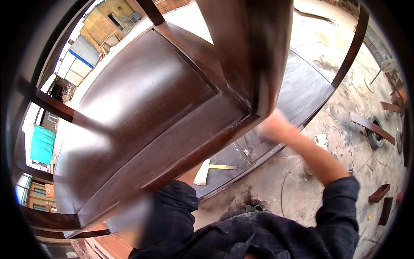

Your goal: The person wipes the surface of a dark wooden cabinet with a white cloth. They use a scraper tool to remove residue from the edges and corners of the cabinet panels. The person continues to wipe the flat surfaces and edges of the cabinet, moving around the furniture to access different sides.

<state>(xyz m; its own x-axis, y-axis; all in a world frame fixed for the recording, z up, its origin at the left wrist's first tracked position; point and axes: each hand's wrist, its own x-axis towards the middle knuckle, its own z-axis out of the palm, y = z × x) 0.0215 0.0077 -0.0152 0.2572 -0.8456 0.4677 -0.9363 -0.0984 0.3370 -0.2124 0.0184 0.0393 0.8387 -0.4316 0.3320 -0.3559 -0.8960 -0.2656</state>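
A large, glossy dark brown wooden furniture frame (168,134) with an inset panel fills the view in front of me, tilted. A thick upright post (258,47) rises from its near right corner. My right hand (276,127) is at that corner, against or just beside the outer edge. Motion smears its fingers, so I cannot make out whether it grips anything. My left forearm (189,175) passes behind the near rail, which hides my left hand. Below the frame lies another dark wooden panel (302,82), with a white piece (202,173) and a yellow strip (222,166) on it.
Slim dark bars (355,43) curve along both sides. On the stained concrete floor at right are a tyre (375,133), a wooden strip (373,128), cables and a small brown box (379,193). A teal cloth (42,144) hangs at far left. Reddish wooden pieces (110,246) lie lower left.
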